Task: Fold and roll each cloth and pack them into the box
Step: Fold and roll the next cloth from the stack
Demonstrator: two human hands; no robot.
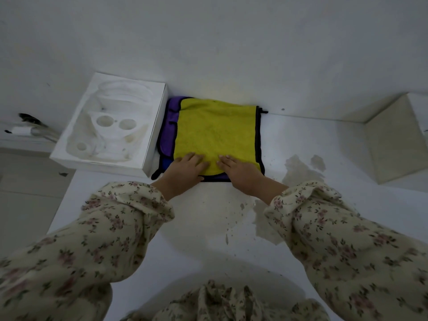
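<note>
White tabletop [301, 140] w/ peeling patches, against wall; both hands, L [185, 169] & R [238, 171], flat, fingers together, on yellow cloth [215, 133]; lower cloths mostly hidden

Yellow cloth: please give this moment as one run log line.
yellow cloth: flat, top of stack | hands: left, right flat on near edge | box: no cloths

The white box [111, 126] crowds the cloth stack's [215, 133] left edge; its right side lies open.
</note>
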